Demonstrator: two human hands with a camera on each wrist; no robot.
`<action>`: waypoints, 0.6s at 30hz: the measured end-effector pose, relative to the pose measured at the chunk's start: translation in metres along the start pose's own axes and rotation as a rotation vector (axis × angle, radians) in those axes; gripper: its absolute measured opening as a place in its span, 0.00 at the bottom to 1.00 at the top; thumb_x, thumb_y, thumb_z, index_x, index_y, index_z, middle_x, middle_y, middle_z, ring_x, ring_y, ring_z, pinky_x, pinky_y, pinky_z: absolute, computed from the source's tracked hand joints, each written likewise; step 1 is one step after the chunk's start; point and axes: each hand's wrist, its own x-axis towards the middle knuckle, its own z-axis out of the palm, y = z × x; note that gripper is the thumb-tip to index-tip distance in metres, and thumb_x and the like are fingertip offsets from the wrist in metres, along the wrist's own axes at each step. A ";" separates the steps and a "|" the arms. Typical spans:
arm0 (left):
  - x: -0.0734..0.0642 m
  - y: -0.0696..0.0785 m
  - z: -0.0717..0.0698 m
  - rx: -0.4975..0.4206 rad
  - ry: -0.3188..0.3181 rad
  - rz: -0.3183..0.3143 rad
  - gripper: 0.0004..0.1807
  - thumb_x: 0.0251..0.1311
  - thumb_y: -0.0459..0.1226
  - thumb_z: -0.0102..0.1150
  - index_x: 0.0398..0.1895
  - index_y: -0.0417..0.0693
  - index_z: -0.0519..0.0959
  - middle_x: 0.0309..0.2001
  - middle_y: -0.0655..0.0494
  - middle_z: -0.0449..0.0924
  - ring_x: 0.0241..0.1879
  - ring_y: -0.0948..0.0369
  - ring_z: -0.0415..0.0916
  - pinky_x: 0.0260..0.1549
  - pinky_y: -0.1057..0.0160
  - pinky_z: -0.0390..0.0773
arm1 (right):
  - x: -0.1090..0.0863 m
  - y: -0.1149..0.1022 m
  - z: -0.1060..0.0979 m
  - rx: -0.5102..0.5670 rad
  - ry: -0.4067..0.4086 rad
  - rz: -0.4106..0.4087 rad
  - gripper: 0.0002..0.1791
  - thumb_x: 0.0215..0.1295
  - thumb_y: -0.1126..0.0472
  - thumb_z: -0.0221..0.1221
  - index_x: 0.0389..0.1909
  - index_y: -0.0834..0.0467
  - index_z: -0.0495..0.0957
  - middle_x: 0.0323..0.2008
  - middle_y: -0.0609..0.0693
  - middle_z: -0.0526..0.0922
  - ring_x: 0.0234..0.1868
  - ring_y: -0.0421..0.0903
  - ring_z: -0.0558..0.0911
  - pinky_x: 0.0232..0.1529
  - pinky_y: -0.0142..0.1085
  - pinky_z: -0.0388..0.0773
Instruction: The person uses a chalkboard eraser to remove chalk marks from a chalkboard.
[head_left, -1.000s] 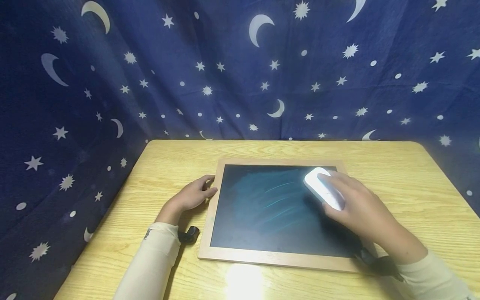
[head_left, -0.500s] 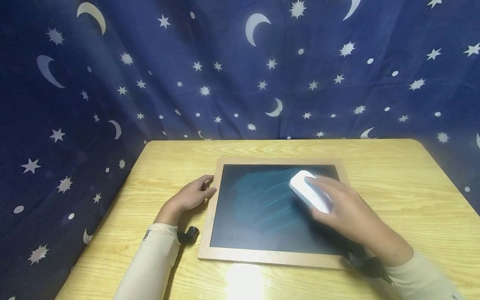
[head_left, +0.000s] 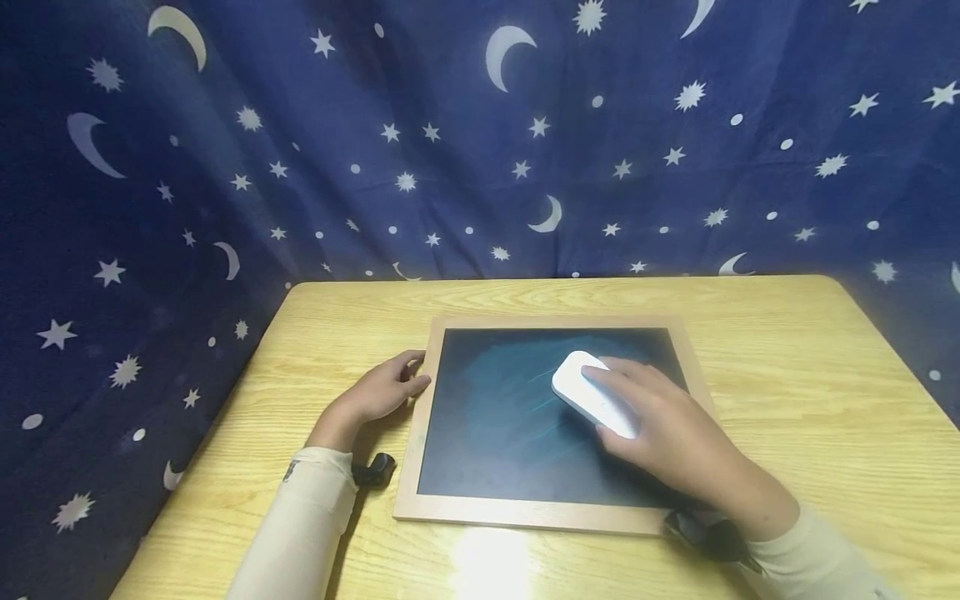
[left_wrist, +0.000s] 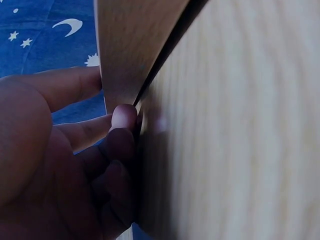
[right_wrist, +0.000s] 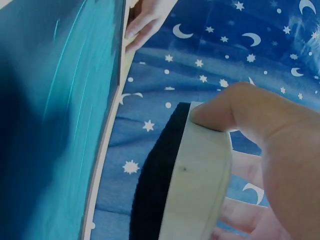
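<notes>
A chalkboard (head_left: 480, 442) with a light wooden frame lies flat on the table, bearing a teal chalk smear and several thin chalk strokes. My right hand (head_left: 667, 421) grips a chalkboard eraser (head_left: 592, 396) with a white back. In the right wrist view the eraser's dark felt (right_wrist: 157, 175) faces the board, with a gap between them. The thumb lies on the white back's edge there. My left hand (head_left: 382, 387) rests beside the frame's left edge, its thumb and fingertips touching the frame's side. Its other fingers are bent against the table in the left wrist view.
The pale wood-grain table (head_left: 352, 321) extends around the board. A dark blue curtain (head_left: 450, 125) with moons and stars hangs behind and to the left. Dark wrist camera mounts (head_left: 375, 471) sit at both wrists, the right one near the frame's lower right.
My right hand has moved left over the board with the eraser, from its right part to near the middle. My left hand stays at the frame. The view has shifted slightly.
</notes>
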 end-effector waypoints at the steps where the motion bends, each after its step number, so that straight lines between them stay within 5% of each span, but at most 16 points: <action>1: 0.000 0.000 0.000 0.003 0.002 0.001 0.32 0.74 0.49 0.51 0.77 0.50 0.59 0.56 0.43 0.77 0.53 0.50 0.77 0.57 0.45 0.73 | 0.000 -0.001 0.001 -0.001 -0.002 -0.006 0.38 0.44 0.63 0.74 0.62 0.53 0.78 0.58 0.56 0.80 0.54 0.56 0.80 0.44 0.50 0.81; 8: 0.000 -0.003 0.000 0.022 0.003 0.012 0.32 0.74 0.49 0.51 0.77 0.49 0.60 0.50 0.45 0.78 0.47 0.53 0.76 0.52 0.48 0.74 | -0.003 -0.003 0.005 0.000 -0.038 0.002 0.37 0.45 0.62 0.73 0.63 0.54 0.77 0.58 0.58 0.80 0.55 0.57 0.80 0.45 0.52 0.80; 18: 0.001 -0.003 0.000 0.000 -0.015 -0.009 0.34 0.74 0.52 0.49 0.78 0.51 0.57 0.68 0.37 0.68 0.69 0.41 0.66 0.66 0.39 0.65 | -0.006 -0.003 0.012 -0.044 -0.054 -0.032 0.37 0.46 0.61 0.72 0.63 0.53 0.77 0.58 0.58 0.80 0.54 0.59 0.82 0.47 0.54 0.81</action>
